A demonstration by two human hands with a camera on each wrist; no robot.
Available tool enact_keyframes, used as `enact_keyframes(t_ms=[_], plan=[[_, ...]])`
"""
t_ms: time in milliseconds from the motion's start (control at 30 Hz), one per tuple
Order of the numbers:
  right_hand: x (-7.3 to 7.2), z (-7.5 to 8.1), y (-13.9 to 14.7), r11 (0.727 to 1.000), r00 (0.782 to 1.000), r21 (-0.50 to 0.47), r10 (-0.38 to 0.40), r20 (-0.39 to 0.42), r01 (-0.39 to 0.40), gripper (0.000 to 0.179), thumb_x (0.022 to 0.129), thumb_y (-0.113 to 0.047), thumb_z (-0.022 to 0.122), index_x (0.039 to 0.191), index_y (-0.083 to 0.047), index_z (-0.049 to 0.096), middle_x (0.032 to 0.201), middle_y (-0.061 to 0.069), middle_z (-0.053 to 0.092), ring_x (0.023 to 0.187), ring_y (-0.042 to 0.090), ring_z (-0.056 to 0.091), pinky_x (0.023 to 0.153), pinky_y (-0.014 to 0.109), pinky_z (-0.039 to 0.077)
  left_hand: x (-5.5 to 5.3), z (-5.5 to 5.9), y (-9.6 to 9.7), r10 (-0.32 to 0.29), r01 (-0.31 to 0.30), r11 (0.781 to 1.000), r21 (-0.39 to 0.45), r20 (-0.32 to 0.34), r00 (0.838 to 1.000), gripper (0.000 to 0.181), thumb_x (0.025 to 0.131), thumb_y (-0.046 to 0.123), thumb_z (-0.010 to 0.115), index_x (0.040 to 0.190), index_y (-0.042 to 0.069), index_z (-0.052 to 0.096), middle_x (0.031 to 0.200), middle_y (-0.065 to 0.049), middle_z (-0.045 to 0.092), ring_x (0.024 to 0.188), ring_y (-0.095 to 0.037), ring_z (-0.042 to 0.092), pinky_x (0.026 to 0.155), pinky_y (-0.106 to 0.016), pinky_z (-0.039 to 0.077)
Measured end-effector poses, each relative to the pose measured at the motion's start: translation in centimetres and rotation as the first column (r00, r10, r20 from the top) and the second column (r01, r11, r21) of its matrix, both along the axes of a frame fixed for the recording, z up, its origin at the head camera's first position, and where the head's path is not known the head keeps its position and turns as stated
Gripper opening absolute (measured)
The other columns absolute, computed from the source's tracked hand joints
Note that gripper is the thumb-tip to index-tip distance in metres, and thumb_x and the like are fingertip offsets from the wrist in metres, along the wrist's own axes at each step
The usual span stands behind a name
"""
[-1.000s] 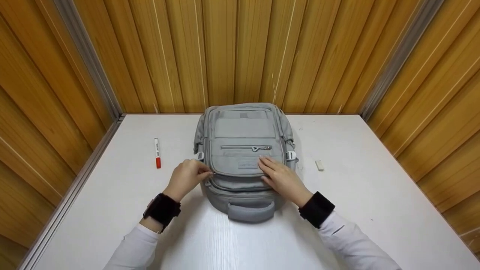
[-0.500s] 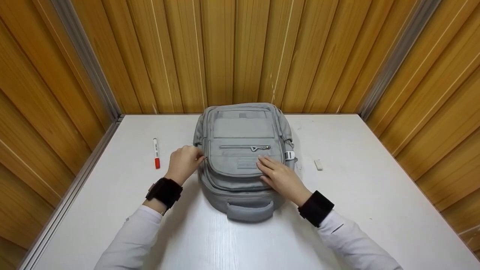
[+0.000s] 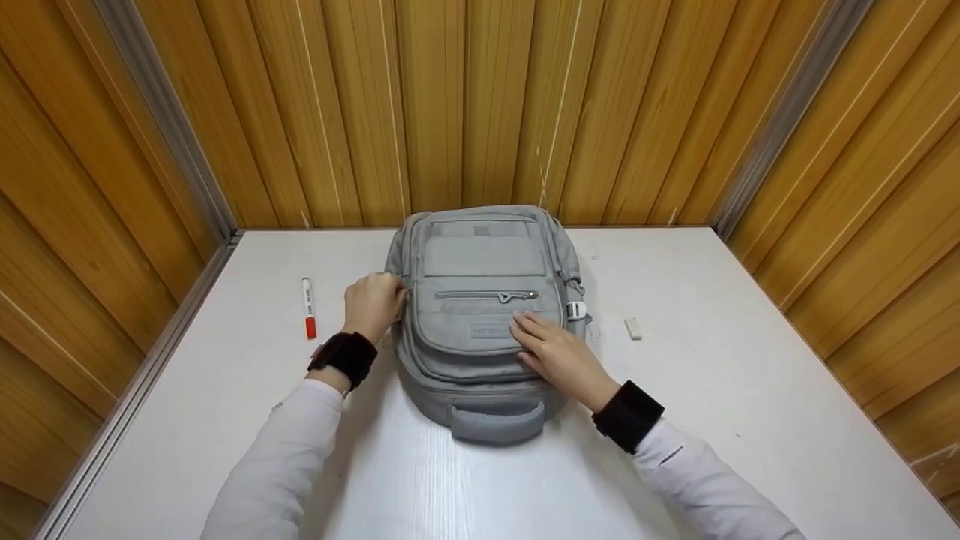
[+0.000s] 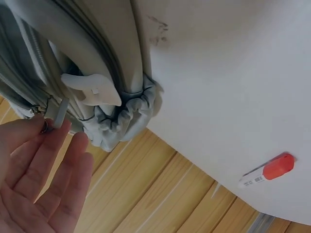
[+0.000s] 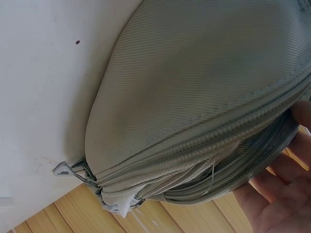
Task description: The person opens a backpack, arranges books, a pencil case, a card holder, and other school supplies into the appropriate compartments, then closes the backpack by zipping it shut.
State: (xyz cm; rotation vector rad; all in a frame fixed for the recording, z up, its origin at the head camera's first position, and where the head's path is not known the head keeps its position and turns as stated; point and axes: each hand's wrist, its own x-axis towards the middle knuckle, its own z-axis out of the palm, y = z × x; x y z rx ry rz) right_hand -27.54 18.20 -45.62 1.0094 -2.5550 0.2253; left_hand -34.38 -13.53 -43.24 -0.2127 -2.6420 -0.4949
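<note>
A grey backpack (image 3: 484,259) lies on its back on the white table, its top handle (image 3: 497,422) towards me. At its left side my left hand (image 3: 373,306) pinches a zipper pull (image 4: 60,113) between thumb and fingers, beside the metal zip slider (image 4: 37,109). My right hand (image 3: 559,354) holds the front pocket near the bag's right side. In the right wrist view its thumb (image 5: 302,112) sits at the gap behind the pocket edge, with the other fingers on the outer face. A short zip (image 3: 487,295) crosses the front panel.
A white marker with a red cap (image 3: 310,327) lies on the table left of the bag. To the right lies a small pale eraser-like block (image 3: 633,328). White buckles (image 3: 575,310) sit on the bag's sides. Wood-patterned walls (image 3: 435,112) stand behind and beside the table.
My left hand has moved away from me along the bag's left side with the zipper pull, from near the front pocket's lower corner to mid-side. The right hand stays in place.
</note>
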Motion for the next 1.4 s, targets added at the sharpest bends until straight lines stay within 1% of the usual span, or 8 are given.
enact_keyframes(t_ms=[133, 333, 600, 800, 933, 1100, 1233, 1400], plan=[[0.0, 0.1, -0.1, 1.0, 1.0, 0.0, 0.003, 0.005, -0.003, 0.044, 0.097, -0.018, 0.069, 0.136, 0.001, 0.063, 0.146, 0.021, 0.06, 0.136, 0.039, 0.058, 0.111, 0.05, 0.05, -0.6, -0.2, 0.2, 0.029, -0.029, 0.999, -0.015, -0.02, 0.999, 0.015, 0.092, 0.014, 0.071, 0.083, 0.006, 0.08, 0.085, -0.017, 0.079, 0.077, -0.04, 0.076, 0.065, -0.055, 0.06], [0.0, 0.2, -0.2, 1.0, 1.0, 0.021, -0.001, 0.008, 0.001, 0.045, 0.097, -0.019, 0.069, 0.137, 0.001, 0.063, 0.146, 0.02, 0.06, 0.136, 0.038, 0.058, 0.112, 0.049, 0.049, -1.0, -0.5, 0.2, 0.056, -0.056, 0.998, -0.03, -0.018, 0.998, 0.016, 0.092, 0.015, 0.072, 0.083, 0.005, 0.08, 0.083, -0.018, 0.078, 0.075, -0.041, 0.075, 0.063, -0.056, 0.059], [0.1, 0.1, -0.2, 1.0, 1.0, 0.02, -0.013, 0.009, 0.013, 0.045, 0.096, -0.019, 0.07, 0.137, 0.0, 0.063, 0.146, 0.019, 0.06, 0.136, 0.038, 0.059, 0.112, 0.049, 0.05, -1.0, -1.0, -0.1, 0.027, -0.027, 1.0, -0.001, 0.002, 1.0, 0.015, 0.094, 0.017, 0.071, 0.086, 0.006, 0.08, 0.086, -0.018, 0.078, 0.078, -0.041, 0.075, 0.066, -0.056, 0.059], [0.1, 0.3, -0.3, 1.0, 1.0, 0.006, -0.004, 0.007, 0.004, 0.043, 0.096, -0.018, 0.071, 0.135, 0.0, 0.065, 0.144, 0.02, 0.062, 0.134, 0.038, 0.06, 0.11, 0.049, 0.051, -0.5, -1.6, -0.9, -0.015, 0.014, 0.999, 0.034, 0.016, 1.0, 0.014, 0.094, 0.019, 0.072, 0.089, 0.007, 0.079, 0.089, -0.016, 0.079, 0.081, -0.039, 0.075, 0.068, -0.055, 0.059], [0.0, 0.8, -0.3, 1.0, 1.0, -0.013, 0.0, 0.027, 0.001, 0.039, 0.097, -0.018, 0.07, 0.132, -0.001, 0.067, 0.144, 0.02, 0.062, 0.134, 0.038, 0.06, 0.11, 0.049, 0.051, -0.1, -1.9, -2.0, -0.019, 0.019, 0.999, 0.026, 0.009, 1.0, 0.015, 0.094, 0.018, 0.071, 0.09, 0.006, 0.08, 0.088, -0.015, 0.079, 0.081, -0.038, 0.075, 0.068, -0.054, 0.059], [-0.2, 1.2, -0.3, 0.999, 0.999, -0.033, 0.017, 0.039, -0.016, 0.032, 0.098, -0.016, 0.068, 0.126, -0.002, 0.071, 0.141, 0.02, 0.064, 0.131, 0.038, 0.062, 0.107, 0.049, 0.053, 0.6, -2.7, -4.4, 0.038, -0.038, 0.999, 0.003, 0.004, 0.999, 0.016, 0.093, 0.017, 0.071, 0.091, 0.003, 0.08, 0.09, -0.018, 0.078, 0.084, -0.041, 0.074, 0.068, -0.056, 0.059], [-0.4, 1.4, -0.3, 0.998, 1.0, -0.055, 0.02, 0.024, -0.019, 0.029, 0.097, -0.015, 0.069, 0.122, -0.003, 0.074, 0.134, 0.017, 0.069, 0.125, 0.034, 0.068, 0.103, 0.046, 0.056, 1.1, -3.5, -6.8, 0.092, -0.092, 0.996, -0.008, 0.049, 0.995, 0.019, 0.092, 0.014, 0.072, 0.101, -0.001, 0.078, 0.098, -0.022, 0.077, 0.09, -0.045, 0.073, 0.072, -0.058, 0.06], [-0.4, 2.0, -0.3, 0.996, 1.0, -0.094, 0.009, -0.003, -0.01, 0.024, 0.096, -0.015, 0.069, 0.117, -0.005, 0.076, 0.121, 0.013, 0.077, 0.113, 0.029, 0.074, 0.095, 0.043, 0.06, 1.9, -4.1, -9.0, 0.168, -0.162, 0.985, -0.055, 0.109, 0.98, 0.025, 0.088, 0.011, 0.077, 0.099, -0.011, 0.072, 0.097, -0.03, 0.072, 0.089, -0.048, 0.07, 0.07, -0.058, 0.06]])
